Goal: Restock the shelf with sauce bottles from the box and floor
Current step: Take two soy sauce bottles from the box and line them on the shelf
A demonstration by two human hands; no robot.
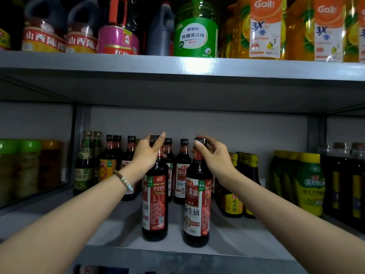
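Two dark soy sauce bottles with red and white labels stand upright near the front edge of the grey middle shelf [237, 240]. My left hand [147, 153] grips the neck of the left bottle [155, 204], index finger raised past its cap. My right hand [212, 155] pinches the cap and neck of the right bottle [196, 210]. Both bottle bases look set on the shelf. Behind them stands a row of similar sauce bottles [182, 171].
Yellow-labelled bottles [233, 202] and green squeeze bottles [309, 182] stand to the right. Green-labelled bottles [85, 165] and jars [27, 167] are on the left. The upper shelf [177, 66] holds vinegar jugs, a green detergent jar [195, 34] and orange bottles.
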